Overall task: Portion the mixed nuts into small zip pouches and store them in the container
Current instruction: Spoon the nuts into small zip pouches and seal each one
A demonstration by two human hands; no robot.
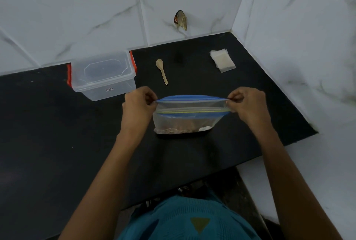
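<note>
a person stands at a black table (48,124) set into a corner of white marbled wall. a large clear zip bag (189,119) with a blue band along its top stands upright on the table in the middle of the view. the mixed nuts (179,127) lie heaped in its bottom. the left hand (138,105) pinches the bag's top corner at the 9 o'clock end. the right hand (246,105) pinches the corner at the 3 o'clock end, so the top edge is drawn taut between them. the fingers of both hands are curled in around the plastic.

from the bag, a clear plastic container (104,76) with red side latches and a clear lid sits at 10 o'clock, near the back wall. a small wooden spoon (161,71) lies at 11 o'clock, bowl away from the person, apart from the container and the bag. a stack of small clear zip pouches (222,59) lies at 1 o'clock, close to the corner. a teal shirt (183,218) shows at 6 o'clock.
</note>
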